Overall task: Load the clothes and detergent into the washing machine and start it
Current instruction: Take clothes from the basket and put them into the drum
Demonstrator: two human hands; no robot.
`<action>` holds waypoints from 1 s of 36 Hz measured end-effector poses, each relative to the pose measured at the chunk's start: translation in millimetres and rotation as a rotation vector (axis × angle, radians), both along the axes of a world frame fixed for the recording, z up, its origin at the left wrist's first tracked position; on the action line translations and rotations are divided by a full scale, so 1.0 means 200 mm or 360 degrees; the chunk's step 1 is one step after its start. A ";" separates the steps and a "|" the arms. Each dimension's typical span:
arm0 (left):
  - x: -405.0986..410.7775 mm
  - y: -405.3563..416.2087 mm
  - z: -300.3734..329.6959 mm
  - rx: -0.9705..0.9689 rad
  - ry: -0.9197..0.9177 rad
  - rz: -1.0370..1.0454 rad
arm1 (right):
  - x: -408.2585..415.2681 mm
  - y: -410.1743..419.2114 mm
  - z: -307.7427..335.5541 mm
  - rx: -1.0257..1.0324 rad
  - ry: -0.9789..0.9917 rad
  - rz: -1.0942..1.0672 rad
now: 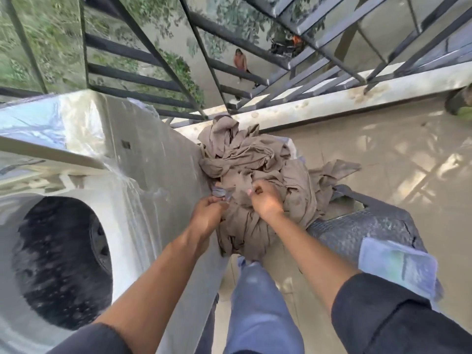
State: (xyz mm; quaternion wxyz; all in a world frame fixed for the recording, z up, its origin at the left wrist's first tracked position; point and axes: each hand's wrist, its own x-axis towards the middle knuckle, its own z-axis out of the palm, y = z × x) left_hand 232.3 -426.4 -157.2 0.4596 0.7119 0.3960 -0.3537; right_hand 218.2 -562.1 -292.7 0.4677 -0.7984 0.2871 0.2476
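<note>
Clothes [255, 159] heaped beside washing machine [158, 159], left hand [208, 213] and right hand [265, 200] both gripping fabric

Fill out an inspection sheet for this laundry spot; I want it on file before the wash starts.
Surface: beige tiled balcony floor, sunlit patches.
Job's things: white top-loading washing machine, dark drum open, no clothes visible inside; heap of taupe clothes on a dark plastic chair; no detergent identified.
Clutter: pale plastic packet on the chair.
Grippers: left hand pinching a grey-blue cloth scrap; right hand gripping the heap.
Cables: nothing seen.
Surroundings: black metal railing, greenery beyond.
</note>
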 end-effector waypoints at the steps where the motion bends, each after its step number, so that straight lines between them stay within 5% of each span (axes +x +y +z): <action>1: 0.00 0.00 0.02 -0.0018 -0.0014 -0.0006 | -0.02 0.00 0.05 0.0042 -0.0094 -0.0003; 11: -0.07 0.05 0.44 -0.0192 -0.0486 -0.0642 | -0.11 0.04 0.95 0.0782 -0.0539 -0.0087; 20: -0.13 0.21 0.82 -0.0013 -0.0946 -0.1155 | -0.19 0.12 1.64 0.1085 -0.0905 0.0049; 24: -0.10 0.30 1.02 -0.0003 -0.1123 -0.1178 | -0.27 0.12 1.82 0.0892 -0.1046 -0.0129; 28: -0.10 0.37 1.21 -0.0333 -0.1183 -0.1000 | -0.35 0.08 1.72 0.0251 -0.1035 -0.0322; 30: -0.12 0.39 1.30 -0.0459 -0.1241 -0.0919 | -0.40 0.07 1.62 -0.0028 -0.0840 -0.0245; 36: -0.22 0.41 1.60 -0.0767 -0.1484 -0.0774 | -0.52 0.08 1.30 -0.0159 0.0077 0.0334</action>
